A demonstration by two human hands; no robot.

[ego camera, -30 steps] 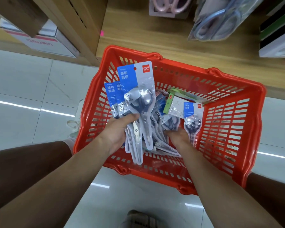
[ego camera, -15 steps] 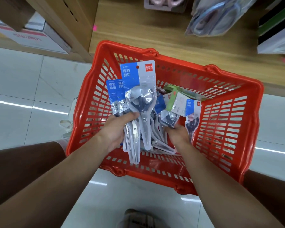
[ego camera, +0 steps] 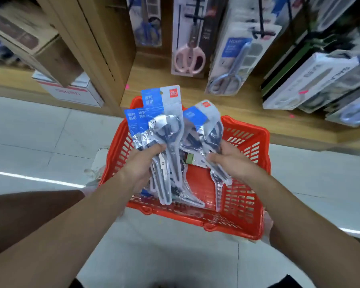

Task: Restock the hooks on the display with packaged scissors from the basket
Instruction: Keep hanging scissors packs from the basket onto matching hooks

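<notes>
The bundle of packaged scissors [ego camera: 164,121] stood fanned upright in the person's left hand [ego camera: 142,163], its blue-and-grey cards rising above the far rim of the red basket [ego camera: 247,204] and its blade ends hanging down past the palm. The thumb lay across the front of the bundle at the handles. The other fingers were curled round behind it, so I could not see how they sat.

The right hand [ego camera: 231,163] held one more packet [ego camera: 208,129] just beside the bundle, card tilted toward it and tip pointing down into the basket. The thumb pressed on the front and the fingers wrapped round the far edge, pinching it at the handle end.

A moment before, that right hand had been down among the packets in the basket. It had since come up with this one, and the left bundle had been lifted higher too. The view had also tipped up, showing the display's hooks [ego camera: 195,16], a pack of pink-handled scissors [ego camera: 188,44] hanging there. The basket sat on the pale tiled floor [ego camera: 40,129] below the display.
</notes>
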